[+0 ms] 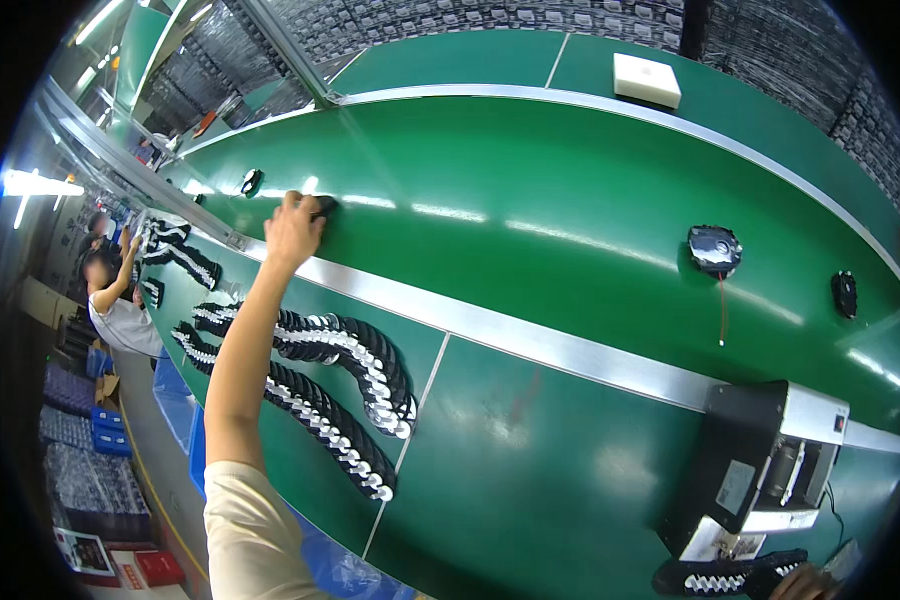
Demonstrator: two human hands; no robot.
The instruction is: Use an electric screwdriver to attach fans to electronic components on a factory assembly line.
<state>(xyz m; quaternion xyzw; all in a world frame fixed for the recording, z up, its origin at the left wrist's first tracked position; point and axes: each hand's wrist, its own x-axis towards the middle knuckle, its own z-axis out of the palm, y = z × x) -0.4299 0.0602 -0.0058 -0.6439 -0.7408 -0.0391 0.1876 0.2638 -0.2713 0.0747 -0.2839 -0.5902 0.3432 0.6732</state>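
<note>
My left arm stretches out over the green conveyor belt (570, 200). At its end my left hand (293, 230) is closed, fingers curled over a small black part (324, 206) at the belt's near side; the hand covers much of that part. At the lower right corner, only a bit of my right hand (806, 584) shows, beside a short row of black and silver parts (710, 578); its fingers are too cut off to read. Below my left forearm, long curved rows of stacked black parts with silver centres (355, 350) lie on the green worktable (530, 450).
A black and silver machine (760, 465) stands on the worktable at right. Farther along the belt lie a black round part with a thin wire (715, 250) and small black parts (845, 294). A white block (646, 80) sits beyond the rail. Another person (120, 300) works at far left.
</note>
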